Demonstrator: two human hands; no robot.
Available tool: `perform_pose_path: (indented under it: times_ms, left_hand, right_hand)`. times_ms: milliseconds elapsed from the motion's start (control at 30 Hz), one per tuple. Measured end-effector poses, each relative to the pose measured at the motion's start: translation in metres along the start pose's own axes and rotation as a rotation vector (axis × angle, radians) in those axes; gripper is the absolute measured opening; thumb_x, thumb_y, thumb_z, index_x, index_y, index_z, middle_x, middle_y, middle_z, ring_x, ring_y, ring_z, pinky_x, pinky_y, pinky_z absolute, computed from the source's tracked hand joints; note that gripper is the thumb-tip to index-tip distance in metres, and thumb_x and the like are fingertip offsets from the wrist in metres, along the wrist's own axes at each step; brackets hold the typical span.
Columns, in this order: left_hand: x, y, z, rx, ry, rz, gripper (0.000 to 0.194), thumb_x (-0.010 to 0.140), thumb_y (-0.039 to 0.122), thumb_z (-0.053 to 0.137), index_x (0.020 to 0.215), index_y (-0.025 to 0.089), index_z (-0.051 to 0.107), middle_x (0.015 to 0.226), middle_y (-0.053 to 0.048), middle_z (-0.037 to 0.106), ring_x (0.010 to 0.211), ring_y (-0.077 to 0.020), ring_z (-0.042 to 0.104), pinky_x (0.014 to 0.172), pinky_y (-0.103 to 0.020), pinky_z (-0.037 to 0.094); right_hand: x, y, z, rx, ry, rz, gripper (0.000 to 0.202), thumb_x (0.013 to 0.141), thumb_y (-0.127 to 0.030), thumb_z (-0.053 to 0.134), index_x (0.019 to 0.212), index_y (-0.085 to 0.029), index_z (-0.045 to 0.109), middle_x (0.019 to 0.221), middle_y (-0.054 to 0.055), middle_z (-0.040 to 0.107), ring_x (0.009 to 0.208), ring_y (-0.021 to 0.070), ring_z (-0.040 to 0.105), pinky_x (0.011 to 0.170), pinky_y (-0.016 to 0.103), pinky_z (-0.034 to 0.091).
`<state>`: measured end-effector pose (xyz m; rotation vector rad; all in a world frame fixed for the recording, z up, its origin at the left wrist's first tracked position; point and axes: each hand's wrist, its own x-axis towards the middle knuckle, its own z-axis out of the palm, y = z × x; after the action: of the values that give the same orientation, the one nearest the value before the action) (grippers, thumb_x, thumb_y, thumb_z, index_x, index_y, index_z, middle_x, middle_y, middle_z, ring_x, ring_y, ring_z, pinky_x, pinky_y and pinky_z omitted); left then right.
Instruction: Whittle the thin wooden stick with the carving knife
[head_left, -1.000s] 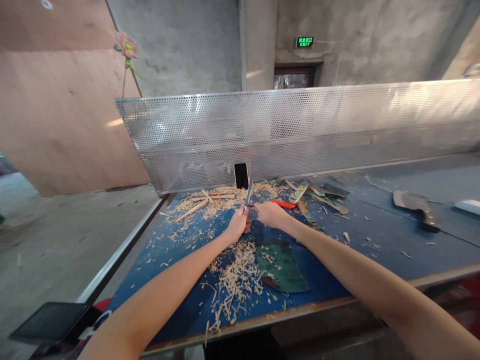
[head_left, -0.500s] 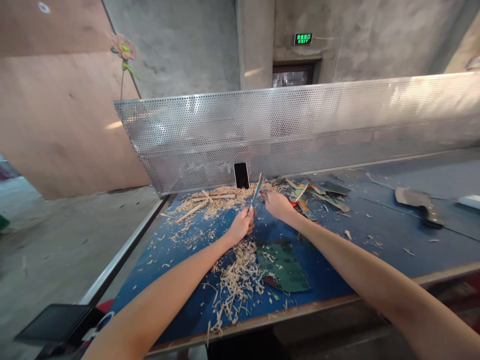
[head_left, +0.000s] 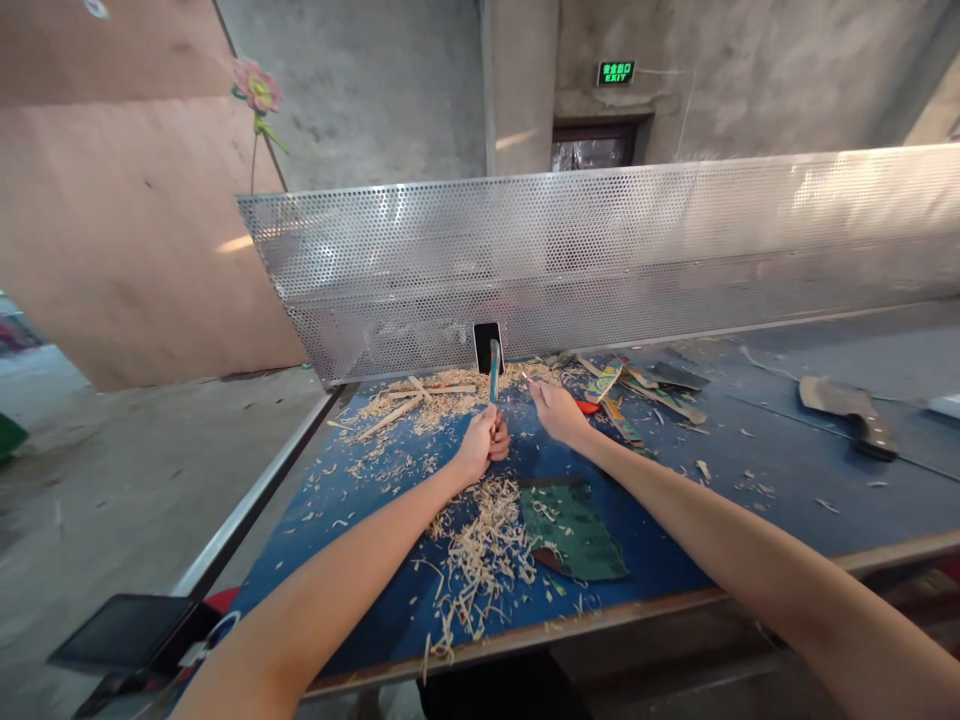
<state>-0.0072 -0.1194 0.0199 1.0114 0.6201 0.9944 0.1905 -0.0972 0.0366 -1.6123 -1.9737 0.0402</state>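
1. Left of centre in the frame, bare, pale wooden strips (head_left: 397, 414) lie crossed among wood curls. I judge them already pared, though I cannot tell whether they are finished.
2. At lower centre, a loose heap of pale, curled wood shavings (head_left: 480, 560) spreads over the blue tabletop (head_left: 660, 550); so much has come off that I would call the work well under way.
3. In the middle of the frame, my left hand (head_left: 482, 447) is clenched round the lower end of a narrow, flat strip with a blue face (head_left: 494, 372). Its top stands before a white-rimmed phone with a black screen (head_left: 482, 350). Blue remains along it — so, I judge, it is only partly pared.
4. Just right, my right hand (head_left: 556, 410) pinches a small, thin, pale-tipped thing (head_left: 528, 378), apart from the strip; I cannot tell exactly what it is.
5. Right of centre, flat, multicoloured painted scraps (head_left: 616, 412) keep their colour, which suggests unworked stock or offcuts.
6. At upper right of centre, a green-lit sign (head_left: 616, 73) reads "安全出口" and "EXIT". Farther right, a steel cleaver with a black handle (head_left: 836, 398) shows no marking I can read.
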Motion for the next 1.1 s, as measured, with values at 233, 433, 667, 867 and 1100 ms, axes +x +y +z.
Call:
perform_pose_path:
  times_ms: [233, 433, 667, 867, 1100]
  left_hand:
    - [-0.002, 0.007, -0.003, -0.109, 0.060, 0.048, 0.021, 0.098, 0.029, 0.071, 0.088, 0.017, 0.057, 0.060, 0.008, 0.039, 0.043, -0.0055, 0.024, 0.041, -0.019, 0.016]
    - [-0.002, 0.009, -0.004, -0.214, 0.100, 0.060, 0.017, 0.090, 0.013, 0.068, 0.106, 0.016, 0.064, 0.057, 0.012, 0.029, 0.041, -0.0068, 0.020, 0.042, -0.019, 0.015]
    - [-0.001, 0.009, -0.005, -0.211, 0.086, 0.025, 0.030, 0.079, 0.007, 0.071, 0.092, 0.021, 0.048, 0.065, 0.009, 0.040, 0.042, -0.0032, 0.023, 0.045, -0.018, 0.008]
    - [-0.001, 0.008, -0.006, -0.196, 0.014, -0.031, 0.038, 0.077, 0.009, 0.074, 0.088, 0.023, 0.040, 0.063, 0.011, 0.035, 0.042, -0.0031, 0.020, 0.044, -0.018, 0.007]
    - [0.000, 0.007, -0.007, -0.119, -0.031, -0.107, 0.034, 0.084, 0.015, 0.074, 0.093, 0.023, 0.043, 0.061, 0.013, 0.026, 0.041, -0.0048, 0.019, 0.043, -0.018, 0.006]
  right_hand:
    - [-0.003, 0.000, 0.008, 0.052, -0.036, -0.078, 0.044, 0.121, -0.037, 0.030, 0.118, -0.019, 0.069, 0.102, 0.012, 0.081, 0.095, 0.0256, 0.076, 0.082, 0.030, 0.045]
    - [-0.002, 0.003, 0.012, 0.086, -0.069, -0.103, 0.043, 0.120, -0.038, 0.029, 0.117, -0.019, 0.067, 0.101, 0.012, 0.080, 0.091, 0.0251, 0.074, 0.079, 0.030, 0.045]
    - [-0.003, -0.002, 0.008, 0.110, -0.114, -0.115, 0.037, 0.118, -0.032, 0.031, 0.115, -0.016, 0.065, 0.099, 0.014, 0.079, 0.085, 0.0248, 0.072, 0.077, 0.031, 0.046]
    - [-0.010, -0.012, 0.003, 0.057, -0.190, -0.202, 0.040, 0.119, -0.034, 0.032, 0.121, -0.017, 0.068, 0.105, 0.014, 0.080, 0.094, 0.0257, 0.075, 0.083, 0.032, 0.050]
    - [-0.016, -0.024, -0.003, -0.166, -0.333, -0.280, 0.042, 0.119, -0.034, 0.034, 0.128, -0.017, 0.071, 0.114, 0.015, 0.081, 0.101, 0.0265, 0.078, 0.083, 0.031, 0.051]
